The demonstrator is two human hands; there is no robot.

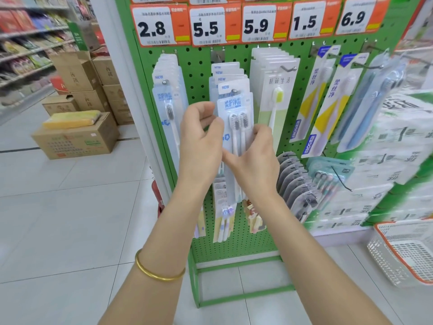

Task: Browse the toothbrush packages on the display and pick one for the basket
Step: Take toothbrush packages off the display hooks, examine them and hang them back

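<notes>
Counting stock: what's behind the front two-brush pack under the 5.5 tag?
Three more packs, only their NEW-tabbed tops showing above the front pack. Lower parts hidden by it, the left hand and the right hand.

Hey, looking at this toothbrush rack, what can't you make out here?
Head view only:
- two-brush package: middle hidden behind the left hand and right hand.
- price tags: small print too blurred to read.
- basket: cut off by the right edge.
- wrapped packs at right: lettering blurred.
</notes>
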